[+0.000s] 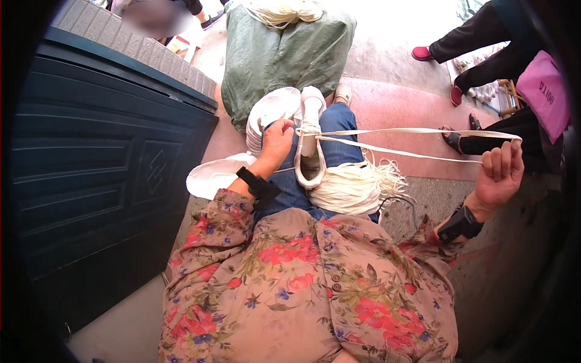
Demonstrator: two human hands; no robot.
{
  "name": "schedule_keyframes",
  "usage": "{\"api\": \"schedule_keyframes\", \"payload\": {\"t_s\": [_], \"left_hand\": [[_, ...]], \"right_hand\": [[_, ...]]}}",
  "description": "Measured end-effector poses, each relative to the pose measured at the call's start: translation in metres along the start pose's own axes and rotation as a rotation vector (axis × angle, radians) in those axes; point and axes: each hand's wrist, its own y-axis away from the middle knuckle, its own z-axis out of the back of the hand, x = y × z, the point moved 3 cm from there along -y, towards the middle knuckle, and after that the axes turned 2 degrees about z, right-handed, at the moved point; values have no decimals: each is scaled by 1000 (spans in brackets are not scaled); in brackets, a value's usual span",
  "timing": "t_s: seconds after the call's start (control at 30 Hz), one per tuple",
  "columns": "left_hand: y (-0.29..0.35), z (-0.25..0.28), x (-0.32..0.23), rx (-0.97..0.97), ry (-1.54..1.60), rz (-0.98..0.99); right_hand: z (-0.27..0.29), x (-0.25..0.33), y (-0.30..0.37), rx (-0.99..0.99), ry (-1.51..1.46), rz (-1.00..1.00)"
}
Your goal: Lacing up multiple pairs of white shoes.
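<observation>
A white canvas shoe (310, 172) rests between my thighs, its toe pointing away from me and its opening toward me. A cream shoelace (399, 130) runs from the shoe's upper out to the right as a long, stretched loop. My right hand (501, 172) is closed on the far end of this loop, well out to the right. Beside the shoe's left side, my left hand (277, 144) is closed, with its fingertips close to the lacing; what it grips is hidden. On my right thigh lies a bundle of loose cream laces (348, 189).
White shoe pieces (275, 106) are stacked by my left knee, and another pale piece (212, 176) lies lower left. A green sack (287, 57) with more laces on top stands ahead. A dark panelled door (103, 145) is at left. People's legs (478, 42) are at right.
</observation>
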Motion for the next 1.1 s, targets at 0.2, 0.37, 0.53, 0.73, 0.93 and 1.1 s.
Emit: {"api": "schedule_keyframes", "payload": {"t_s": [0.2,0.37,0.53,0.73,0.93,1.1], "left_hand": [[-4,-2,-26,242,-171,-158],[-9,-19,-43,601,-484,-314],[-19,-17,-53,809,-312,-111],[-31,-1,-50,911,-110,275],[-33,-12,-44,1053,-367,94],[-29,27,-75,894,-226,-302]], "right_hand": [[6,6,7,-128,185,75],[4,14,2,-74,175,133],[5,11,2,-183,336,110],[-1,8,-2,-44,287,139],[9,11,-1,-38,290,139],[22,-19,-8,-391,168,95]]}}
